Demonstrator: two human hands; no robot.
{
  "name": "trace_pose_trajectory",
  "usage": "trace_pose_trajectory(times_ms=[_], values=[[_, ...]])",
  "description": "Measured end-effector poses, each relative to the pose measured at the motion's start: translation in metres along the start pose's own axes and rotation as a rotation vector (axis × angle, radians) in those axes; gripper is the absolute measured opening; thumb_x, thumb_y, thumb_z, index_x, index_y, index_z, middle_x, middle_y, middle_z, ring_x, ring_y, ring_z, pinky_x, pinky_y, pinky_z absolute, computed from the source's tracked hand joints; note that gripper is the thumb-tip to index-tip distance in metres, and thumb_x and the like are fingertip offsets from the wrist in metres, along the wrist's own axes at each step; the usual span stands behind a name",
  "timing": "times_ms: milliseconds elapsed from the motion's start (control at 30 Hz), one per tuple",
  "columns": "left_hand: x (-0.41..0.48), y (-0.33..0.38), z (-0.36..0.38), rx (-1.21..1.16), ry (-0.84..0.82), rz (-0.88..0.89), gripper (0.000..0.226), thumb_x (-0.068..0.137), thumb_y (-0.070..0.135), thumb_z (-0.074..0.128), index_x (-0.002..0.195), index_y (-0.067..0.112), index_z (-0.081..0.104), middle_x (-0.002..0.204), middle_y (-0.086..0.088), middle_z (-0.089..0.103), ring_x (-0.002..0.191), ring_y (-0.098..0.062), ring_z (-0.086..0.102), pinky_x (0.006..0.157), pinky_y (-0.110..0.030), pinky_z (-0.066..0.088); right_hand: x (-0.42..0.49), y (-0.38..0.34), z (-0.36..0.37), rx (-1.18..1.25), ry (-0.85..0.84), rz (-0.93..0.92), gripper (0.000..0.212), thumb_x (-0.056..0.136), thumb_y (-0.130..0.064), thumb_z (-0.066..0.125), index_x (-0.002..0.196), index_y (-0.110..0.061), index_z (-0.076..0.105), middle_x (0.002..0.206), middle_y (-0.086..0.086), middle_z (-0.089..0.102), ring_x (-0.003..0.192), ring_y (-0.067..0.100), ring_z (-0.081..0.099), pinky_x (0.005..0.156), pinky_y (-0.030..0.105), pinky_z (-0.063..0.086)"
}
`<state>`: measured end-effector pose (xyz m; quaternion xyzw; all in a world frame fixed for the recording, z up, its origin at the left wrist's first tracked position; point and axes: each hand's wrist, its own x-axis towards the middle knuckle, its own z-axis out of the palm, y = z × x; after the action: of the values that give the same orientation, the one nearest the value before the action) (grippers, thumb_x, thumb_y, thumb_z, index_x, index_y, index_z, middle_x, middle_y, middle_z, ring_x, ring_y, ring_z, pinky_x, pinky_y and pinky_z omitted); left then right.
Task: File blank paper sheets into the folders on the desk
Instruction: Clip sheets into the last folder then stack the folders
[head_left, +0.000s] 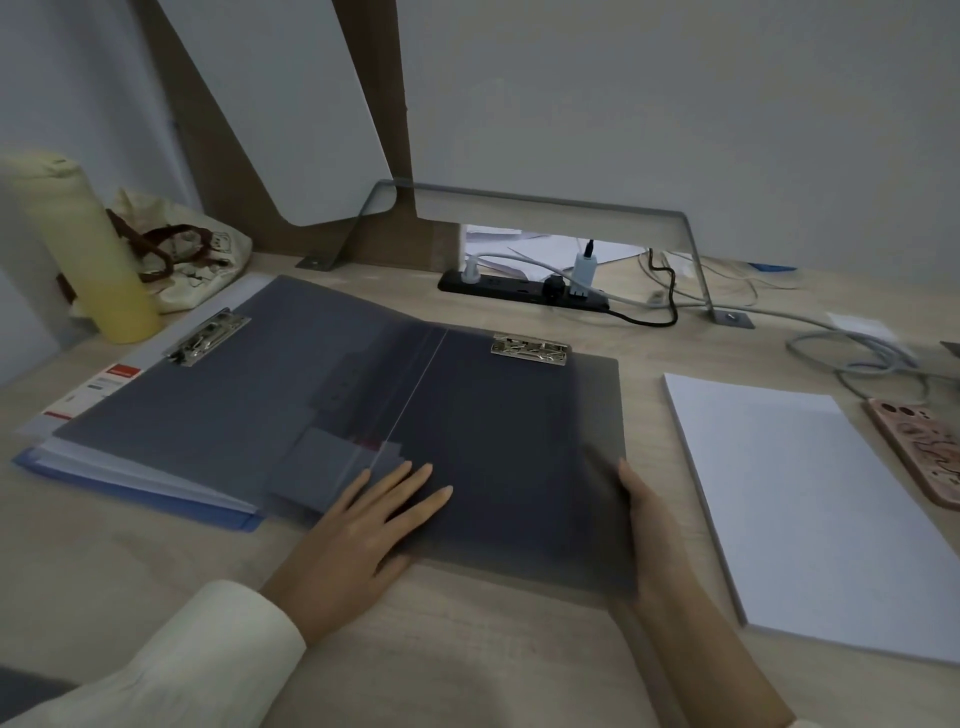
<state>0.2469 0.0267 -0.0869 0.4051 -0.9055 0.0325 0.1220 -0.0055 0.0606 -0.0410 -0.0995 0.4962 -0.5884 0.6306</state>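
A dark grey folder (498, 441) lies open on the desk, a metal clip (530, 349) at the top of its right half. My left hand (358, 530) rests flat on its lower middle, fingers straight. My right hand (644, 519) holds the folder's right edge, its fingers hidden under the cover. The folder's left half lies over a stack of other folders (145, 467), blue at the bottom, with a second metal clip (208, 335). A stack of blank white paper (810, 499) sits on the desk to the right.
A yellow bottle (88, 249) and a cloth bag (182, 249) stand at the back left. A black power strip (524, 291) with plugs and cables (852, 348) runs along the back. A phone (924, 447) lies at the right edge, beside the paper.
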Motion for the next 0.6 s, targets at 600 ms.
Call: trace_pose_trajectory(times_ms=[600], values=[[0.017, 0.023, -0.022, -0.075, -0.176, -0.207, 0.087, 0.073, 0.083, 0.002, 0.145, 0.038, 0.018, 0.151, 0.016, 0.006, 0.142, -0.001, 0.008, 0.116, -0.021, 0.000, 0.031, -0.039, -0.004, -1.532, 0.228, -0.406, 0.046, 0.098, -0.040, 0.032, 0.137, -0.016, 0.037, 0.129, 0.012, 0.057, 0.113, 0.029, 0.056, 0.094, 0.038, 0.044]])
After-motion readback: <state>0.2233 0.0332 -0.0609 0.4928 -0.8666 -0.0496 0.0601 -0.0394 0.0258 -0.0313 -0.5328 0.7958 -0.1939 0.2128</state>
